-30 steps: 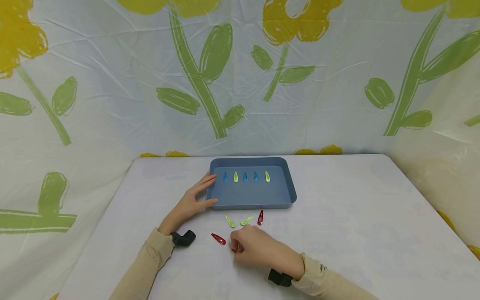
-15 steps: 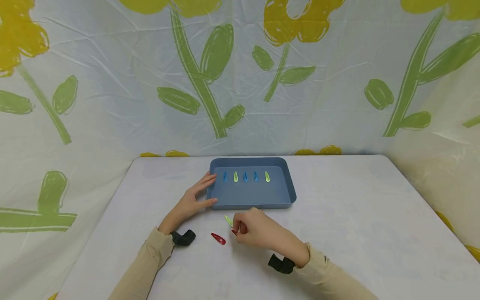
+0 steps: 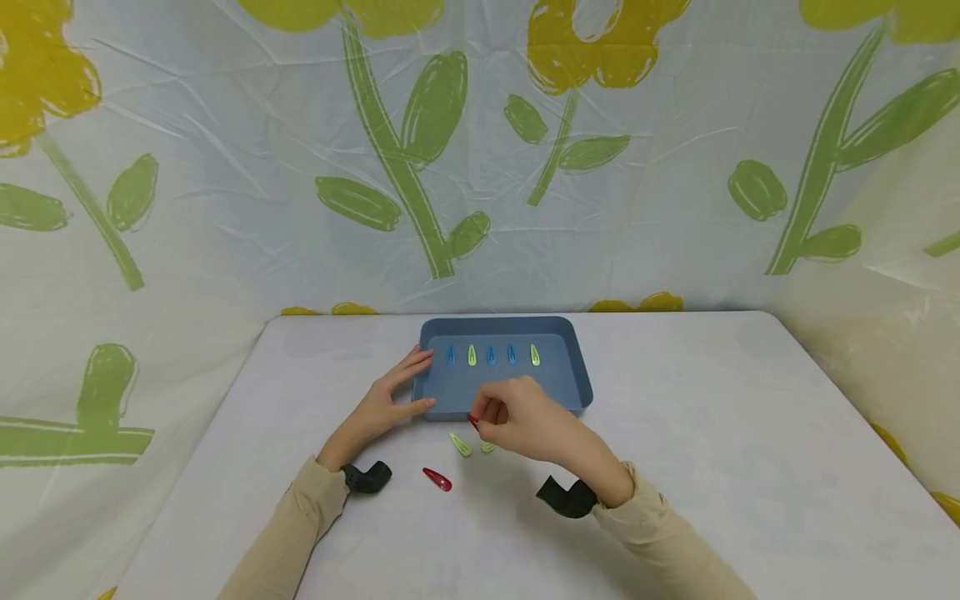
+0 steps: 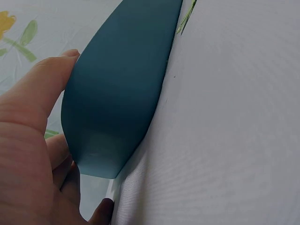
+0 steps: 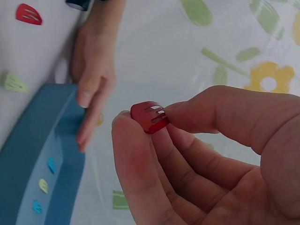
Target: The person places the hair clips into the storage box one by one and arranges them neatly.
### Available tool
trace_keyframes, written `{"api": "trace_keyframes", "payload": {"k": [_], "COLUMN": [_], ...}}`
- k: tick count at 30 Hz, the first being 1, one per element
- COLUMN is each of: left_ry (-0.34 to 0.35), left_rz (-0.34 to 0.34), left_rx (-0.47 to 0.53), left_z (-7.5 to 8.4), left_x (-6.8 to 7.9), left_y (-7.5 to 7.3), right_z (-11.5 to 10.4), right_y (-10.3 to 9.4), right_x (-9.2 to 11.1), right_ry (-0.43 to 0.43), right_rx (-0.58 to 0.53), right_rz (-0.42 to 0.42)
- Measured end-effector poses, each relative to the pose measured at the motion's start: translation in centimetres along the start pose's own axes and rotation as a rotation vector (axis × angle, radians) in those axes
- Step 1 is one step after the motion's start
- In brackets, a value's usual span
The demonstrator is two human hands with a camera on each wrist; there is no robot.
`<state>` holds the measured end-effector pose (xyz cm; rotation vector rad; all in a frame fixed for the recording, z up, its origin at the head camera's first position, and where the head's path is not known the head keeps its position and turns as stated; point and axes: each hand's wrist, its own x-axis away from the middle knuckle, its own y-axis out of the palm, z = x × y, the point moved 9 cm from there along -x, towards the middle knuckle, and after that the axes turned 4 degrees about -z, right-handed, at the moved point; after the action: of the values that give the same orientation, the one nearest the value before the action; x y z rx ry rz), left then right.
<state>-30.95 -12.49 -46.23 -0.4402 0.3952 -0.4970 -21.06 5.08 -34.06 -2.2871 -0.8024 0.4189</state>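
Note:
My right hand [image 3: 528, 421] pinches a red snap hair clip [image 5: 149, 117] between thumb and index finger, held up over the front edge of a blue tray [image 3: 453, 390]. Spread around the tray's left end, my left hand [image 3: 384, 406] has its fingers on the left rim and its thumb at the front corner. Inside the tray, several hair clips stand in a row near the back: blue ones [image 3: 491, 354] and green ones [image 3: 535, 355]. On the table in front lie a green clip [image 3: 460, 444], another green clip [image 3: 487, 447] partly covered by the right hand, and a red clip [image 3: 437, 479].
The white-covered table [image 3: 712, 433] extends on both sides of the tray. Behind it hangs a flower-printed curtain [image 3: 660, 208]. Black wrist cameras sit on the left wrist [image 3: 367, 477] and the right wrist [image 3: 567, 498].
My right hand has risen from the table with the red hair clip and moved forward to the tray's front edge, now covering where another red clip lay. The left hand stays put.

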Motion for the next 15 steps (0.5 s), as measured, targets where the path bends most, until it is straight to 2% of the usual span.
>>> {"api": "trace_keyframes", "payload": {"k": [8,15], "left_ry": [0.008,0.02], "left_rz": [-0.002,-0.003], "left_rx": [-0.001,0.012], "left_z": [0.0,0.0], "left_x": [0.1,0.0], "left_y": [0.0,0.0], "right_z": [-1.0,-1.7], "right_y": [-2.4,-3.9], "right_x": [-0.3,-1.3], "right_ry": [-0.03,-0.046], "right_rx": [-0.019,-0.116], "right_rz": [0.071,0.125]}}
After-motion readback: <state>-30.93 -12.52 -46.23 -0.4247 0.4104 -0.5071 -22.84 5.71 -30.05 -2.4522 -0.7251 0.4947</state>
